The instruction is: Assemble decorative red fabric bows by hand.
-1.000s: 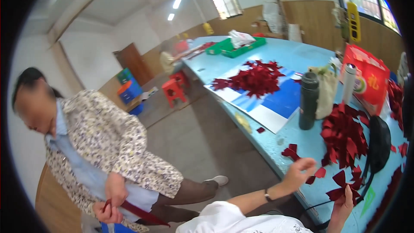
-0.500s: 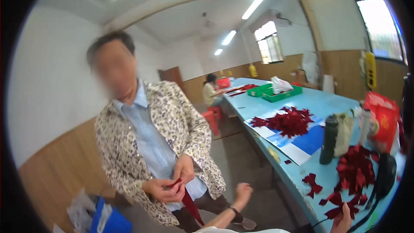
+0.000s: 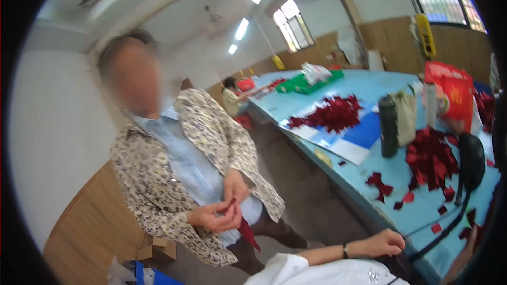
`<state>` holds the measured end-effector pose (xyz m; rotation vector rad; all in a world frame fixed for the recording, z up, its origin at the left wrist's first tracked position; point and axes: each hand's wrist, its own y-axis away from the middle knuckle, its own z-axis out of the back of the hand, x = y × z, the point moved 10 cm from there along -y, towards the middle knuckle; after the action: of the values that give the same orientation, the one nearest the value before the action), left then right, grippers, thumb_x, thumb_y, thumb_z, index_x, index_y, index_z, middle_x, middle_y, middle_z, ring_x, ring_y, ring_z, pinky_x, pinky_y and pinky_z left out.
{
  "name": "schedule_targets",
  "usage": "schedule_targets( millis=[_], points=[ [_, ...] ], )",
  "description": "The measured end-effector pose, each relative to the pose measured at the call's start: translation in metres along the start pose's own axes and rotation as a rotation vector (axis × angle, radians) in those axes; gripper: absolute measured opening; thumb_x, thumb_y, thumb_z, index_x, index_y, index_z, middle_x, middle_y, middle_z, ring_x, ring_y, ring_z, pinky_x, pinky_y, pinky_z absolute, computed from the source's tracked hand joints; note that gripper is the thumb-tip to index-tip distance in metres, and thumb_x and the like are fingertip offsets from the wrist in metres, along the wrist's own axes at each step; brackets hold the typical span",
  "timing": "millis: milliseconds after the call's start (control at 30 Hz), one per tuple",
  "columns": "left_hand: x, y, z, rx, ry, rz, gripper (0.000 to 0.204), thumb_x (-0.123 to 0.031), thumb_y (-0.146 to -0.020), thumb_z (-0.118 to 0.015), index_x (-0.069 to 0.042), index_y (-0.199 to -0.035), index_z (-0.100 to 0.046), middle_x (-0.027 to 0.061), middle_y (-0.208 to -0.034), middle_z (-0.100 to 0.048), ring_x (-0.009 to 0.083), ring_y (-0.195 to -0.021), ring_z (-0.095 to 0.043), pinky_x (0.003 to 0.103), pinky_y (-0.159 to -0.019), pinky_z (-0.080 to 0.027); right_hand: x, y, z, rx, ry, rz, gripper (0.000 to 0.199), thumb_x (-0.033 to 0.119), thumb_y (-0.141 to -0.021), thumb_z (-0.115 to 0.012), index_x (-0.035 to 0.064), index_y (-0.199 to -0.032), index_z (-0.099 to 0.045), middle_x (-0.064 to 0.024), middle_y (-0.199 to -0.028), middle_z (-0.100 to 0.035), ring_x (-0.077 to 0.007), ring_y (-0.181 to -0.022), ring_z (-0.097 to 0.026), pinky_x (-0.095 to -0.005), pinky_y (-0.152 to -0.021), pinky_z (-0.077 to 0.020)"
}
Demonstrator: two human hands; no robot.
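My left hand (image 3: pixel 384 243), a dark band at its wrist, is closed in a loose fist beside the near edge of the blue table. Nothing shows in its fingers. At the lower right, my right hand (image 3: pixel 465 253) has its fingers against a dark red fabric bow (image 3: pixel 478 236), mostly hidden by the hand and the picture's rim. Loose dark red bow-shaped pieces (image 3: pixel 379 186) and a larger heap of them (image 3: pixel 432 161) lie on the table ahead. Facing me, a person in a floral jacket pinches a dark red ribbon strip (image 3: pixel 247 235) between both hands.
On the blue table (image 3: pixel 322 171) stand a dark green bottle (image 3: pixel 388 126), a red bag (image 3: pixel 449 92) and green trays (image 3: pixel 311 83). A black pouch with a strap (image 3: pixel 471 162) lies at the right. A blue bin (image 3: pixel 150 273) is at the lower left. Another person sits far back.
My view has turned to the right and tilted. My left hand has moved right, toward the table edge; my right hand now sits nearer the picture's right rim. The person opposite still handles the ribbon.
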<state>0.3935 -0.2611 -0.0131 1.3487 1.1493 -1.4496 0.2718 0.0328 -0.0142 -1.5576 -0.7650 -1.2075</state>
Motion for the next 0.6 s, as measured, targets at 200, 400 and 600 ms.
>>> schedule_targets(
  millis=[200, 400, 600],
  points=[
    [0.037, 0.023, 0.004, -0.094, 0.127, 0.197, 0.019, -0.012, -0.082, -0.064, 0.000, -0.097, -0.059, 0.0012, -0.080, -0.060, 0.0054, -0.063, -0.052, 0.021, -0.055, -0.044, 0.026, 0.083, -0.120, 0.397, -0.523, -0.270, 0.020, 0.005, -0.076, -0.066, 0.0050, -0.095, -0.060, -0.0016, -0.094, -0.059, -0.0121, -0.083, -0.055, -0.0267, -0.076, -0.0447],
    [-0.022, 0.050, -0.001, -0.315, -0.044, 0.242, 0.016, -0.013, -0.081, -0.066, 0.000, -0.090, -0.067, 0.0054, -0.076, -0.066, 0.0102, -0.064, -0.060, 0.023, -0.058, -0.049, 0.086, 0.133, -0.119, 0.699, -0.507, -0.682, 0.010, 0.005, -0.079, -0.068, 0.0044, -0.088, -0.063, -0.0009, -0.081, -0.060, -0.0097, -0.068, -0.055, -0.0226, -0.059, -0.0449],
    [-0.025, 0.042, 0.006, -0.286, -0.018, 0.255, 0.017, -0.013, -0.080, -0.067, 0.000, -0.091, -0.066, 0.0050, -0.076, -0.066, 0.0097, -0.063, -0.059, 0.024, -0.056, -0.049, 0.071, 0.126, -0.135, 0.619, -0.531, -0.704, 0.010, 0.005, -0.078, -0.070, 0.0046, -0.085, -0.063, 0.0007, -0.077, -0.059, -0.0091, -0.063, -0.054, -0.0222, -0.055, -0.0431]
  ],
)
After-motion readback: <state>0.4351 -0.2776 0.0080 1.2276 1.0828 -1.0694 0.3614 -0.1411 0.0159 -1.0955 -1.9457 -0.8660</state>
